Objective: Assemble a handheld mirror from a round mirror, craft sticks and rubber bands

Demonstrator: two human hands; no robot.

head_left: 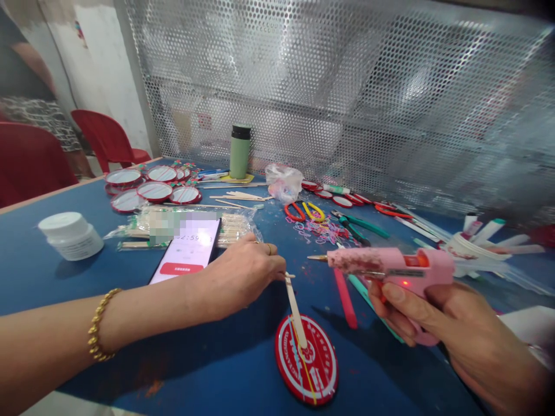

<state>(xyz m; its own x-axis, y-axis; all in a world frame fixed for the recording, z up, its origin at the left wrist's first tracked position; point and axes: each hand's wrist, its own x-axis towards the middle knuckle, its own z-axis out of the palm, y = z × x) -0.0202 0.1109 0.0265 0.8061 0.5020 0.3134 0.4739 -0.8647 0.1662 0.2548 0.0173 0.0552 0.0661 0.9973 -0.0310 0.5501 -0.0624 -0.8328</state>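
My left hand (251, 271) is closed in a pinch at the upper end of a flat wooden stick (295, 306), where a short crosspiece shows by the fingertips. The stick's lower end rests on a round red disc (284, 352) with white print and thin coloured bands stretched across it. In my right hand (437, 318) is a pink hot glue gun (390, 263), its red light lit. The metal nozzle points left, a little apart from my left fingertips. A phone (191, 248) lies beneath my left forearm, which hides part of it.
Round red-rimmed discs (155, 190) pile at the back left, near a packet of wooden sticks (234, 228). A white jar (71, 236) stands left, a green tumbler (240, 153) behind. Pliers (353, 225), small coloured bands (325, 229) and a cup of markers (470, 248) lie rightward.
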